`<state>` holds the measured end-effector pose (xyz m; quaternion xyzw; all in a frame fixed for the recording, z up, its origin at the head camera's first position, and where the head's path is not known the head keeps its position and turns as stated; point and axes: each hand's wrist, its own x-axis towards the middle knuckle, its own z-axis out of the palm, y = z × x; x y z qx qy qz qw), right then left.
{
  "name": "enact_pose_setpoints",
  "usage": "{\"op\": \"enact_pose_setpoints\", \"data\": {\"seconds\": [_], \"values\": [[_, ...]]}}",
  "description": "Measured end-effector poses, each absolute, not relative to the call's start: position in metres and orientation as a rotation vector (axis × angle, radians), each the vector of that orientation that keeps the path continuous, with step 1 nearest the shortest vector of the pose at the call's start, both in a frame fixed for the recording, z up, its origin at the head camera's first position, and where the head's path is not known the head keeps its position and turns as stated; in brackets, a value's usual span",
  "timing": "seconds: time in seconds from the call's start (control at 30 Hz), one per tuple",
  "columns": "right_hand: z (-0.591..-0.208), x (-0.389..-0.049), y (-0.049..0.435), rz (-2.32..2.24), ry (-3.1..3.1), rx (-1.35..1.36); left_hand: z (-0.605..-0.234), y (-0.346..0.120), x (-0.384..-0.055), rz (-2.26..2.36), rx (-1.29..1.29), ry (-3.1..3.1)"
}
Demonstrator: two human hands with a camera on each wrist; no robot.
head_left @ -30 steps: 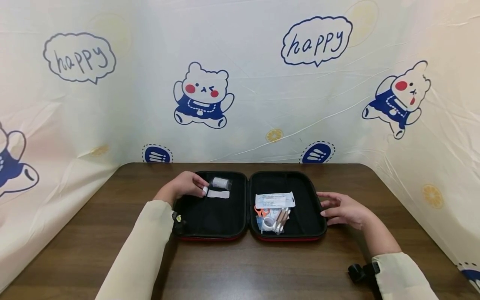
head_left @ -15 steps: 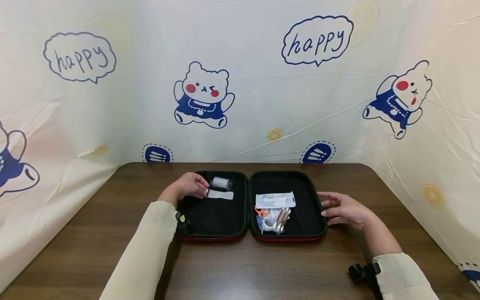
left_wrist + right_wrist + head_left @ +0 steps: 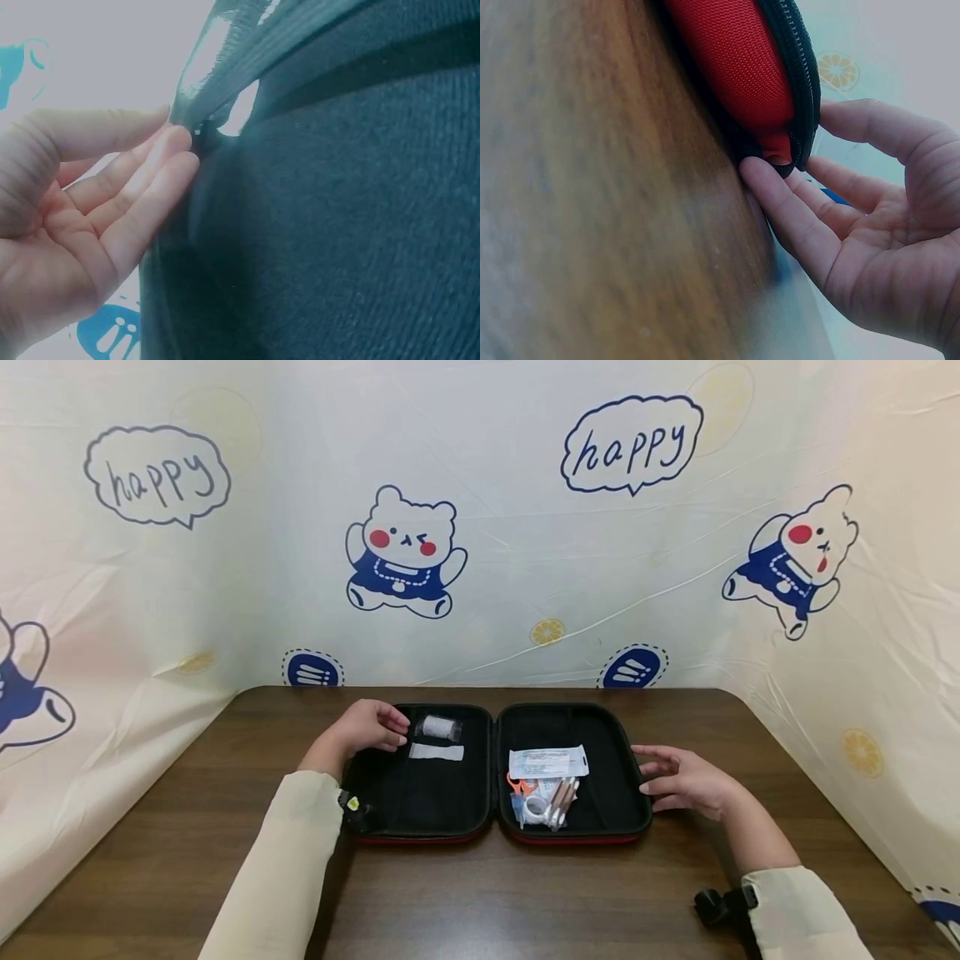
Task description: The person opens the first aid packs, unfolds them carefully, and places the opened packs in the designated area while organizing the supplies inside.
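An open zip case [image 3: 420, 802], black inside and red outside, lies flat on the table. My left hand [image 3: 371, 727] is over the far left edge of its left half, fingers lightly bent and close together, with nothing visible between them. Just right of its fingertips lie a clear-wrapped white bandage roll [image 3: 438, 727] and a flat white strip [image 3: 437, 752]. In the left wrist view my fingertips [image 3: 180, 146] are by the case edge, close to the clear wrapping. My right hand [image 3: 690, 783] rests against the case's right edge, its fingers touching the zipper rim [image 3: 799, 82].
The right half of the case holds a white printed packet [image 3: 549, 762], orange-handled scissors [image 3: 517, 783], a white tape roll [image 3: 535, 810] and several swab-like sticks [image 3: 562, 802]. A patterned curtain [image 3: 510, 552] hangs behind the brown table [image 3: 495, 893].
My left hand let go of the white strip, which now lies flat below the bandage roll. The hand has drawn back slightly up and left. My right hand has stayed in place.
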<state>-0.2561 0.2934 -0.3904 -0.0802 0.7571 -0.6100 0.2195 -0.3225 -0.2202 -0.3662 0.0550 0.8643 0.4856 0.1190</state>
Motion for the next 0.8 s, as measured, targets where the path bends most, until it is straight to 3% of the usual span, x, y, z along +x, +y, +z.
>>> {"op": "enact_pose_setpoints", "data": {"seconds": [0.8], "values": [[-0.393,-0.257,0.295,-1.687,2.088,-0.232,-0.342,-0.196,-0.303,1.336,0.425,2.633]]}}
